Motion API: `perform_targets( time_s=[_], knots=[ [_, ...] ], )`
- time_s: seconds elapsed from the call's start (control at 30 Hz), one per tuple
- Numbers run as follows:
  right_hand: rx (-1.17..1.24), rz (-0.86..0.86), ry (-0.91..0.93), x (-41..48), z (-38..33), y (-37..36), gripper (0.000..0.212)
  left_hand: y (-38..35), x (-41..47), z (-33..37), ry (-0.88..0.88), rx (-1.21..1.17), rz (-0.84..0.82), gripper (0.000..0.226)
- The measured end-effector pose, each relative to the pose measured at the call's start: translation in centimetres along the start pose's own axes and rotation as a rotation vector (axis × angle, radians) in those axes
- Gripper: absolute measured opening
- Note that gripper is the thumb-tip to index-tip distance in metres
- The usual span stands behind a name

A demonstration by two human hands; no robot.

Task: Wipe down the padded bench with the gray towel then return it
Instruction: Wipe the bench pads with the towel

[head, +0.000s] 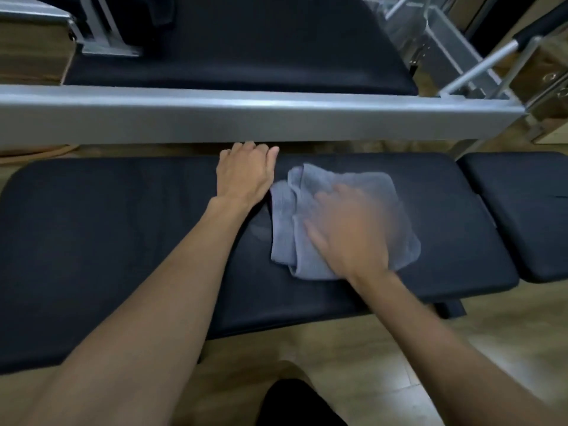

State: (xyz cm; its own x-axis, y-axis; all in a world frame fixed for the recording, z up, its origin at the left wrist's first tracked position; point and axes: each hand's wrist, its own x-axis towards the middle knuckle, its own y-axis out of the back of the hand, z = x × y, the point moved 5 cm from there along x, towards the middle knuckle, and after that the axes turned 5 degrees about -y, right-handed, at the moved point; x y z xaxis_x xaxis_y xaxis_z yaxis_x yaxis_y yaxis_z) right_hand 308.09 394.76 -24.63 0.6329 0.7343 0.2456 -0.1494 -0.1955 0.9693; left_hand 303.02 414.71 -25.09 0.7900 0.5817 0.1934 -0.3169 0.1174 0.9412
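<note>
Padded bench (pixel 107 241) running left-right, right grip (pixel 347 232) flat on gray towel (pixel 285 229), left grip (pixel 244 173) clasping its edge

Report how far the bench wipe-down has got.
Done: the gray towel is out and lying on the padded bench; no wiped area clearly shows. In hand: the right hand presses flat on the towel mid-bench, blurred as if mid-stroke, while the left hand grips the bench's far edge. Left: probably the long stretch to the left, perhaps the separate pad on the right, then returning the towel.
</note>
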Motion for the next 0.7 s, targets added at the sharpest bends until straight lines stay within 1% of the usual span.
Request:
perform_targets(
  time_s=[0.13, 0.2, 0.27, 0.37, 0.47, 0.53, 0.6, 0.7],
  knots=[
    [-0.012, -0.021, -0.032, 10.6, -0.2, -3.2, 0.053, -0.3, 0.2, -0.1, 0.061, -0.042, 0.017, 0.048],
    [-0.034, -0.055, -0.043, 13.6, -0.4, -4.4, 0.054, -0.3, 0.2, 0.5, 0.045, 0.045, -0.036, 0.05],
    [-0.044, -0.058, -0.05, 14.3, -0.4, -4.5, 0.054, -0.2, 0.2, 1.1, 0.02, 0.124, -0.134, 0.049],
    [0.015, -0.048, -0.048, 12.0, 0.3, -2.8, 0.051, 0.6, 0.2, 1.6, 0.023, 0.104, -0.247, 0.05],
    [0.023, -0.034, -0.075, 6.9, 1.7, -0.9, 0.045, 0.7, 0.4, 2.0, 0.048, 0.075, -0.295, 0.055],
    [0.016, -0.047, -0.081, 2.8, 2.8, 0.3, 0.044, 0.6, 0.3, 2.6, 0.047, 0.119, -0.329, 0.057],
    [0.003, -0.053, -0.086, -1.2, 3.8, 1.3, 0.044, 0.0, 0.1, 4.1, -0.029, 0.178, -0.356, 0.056],
    [0.008, -0.042, -0.123, -5.8, 5.4, 2.6, 0.048, -1.6, 0.0, 7.2, -0.167, 0.131, -0.373, 0.058]
  ],
)
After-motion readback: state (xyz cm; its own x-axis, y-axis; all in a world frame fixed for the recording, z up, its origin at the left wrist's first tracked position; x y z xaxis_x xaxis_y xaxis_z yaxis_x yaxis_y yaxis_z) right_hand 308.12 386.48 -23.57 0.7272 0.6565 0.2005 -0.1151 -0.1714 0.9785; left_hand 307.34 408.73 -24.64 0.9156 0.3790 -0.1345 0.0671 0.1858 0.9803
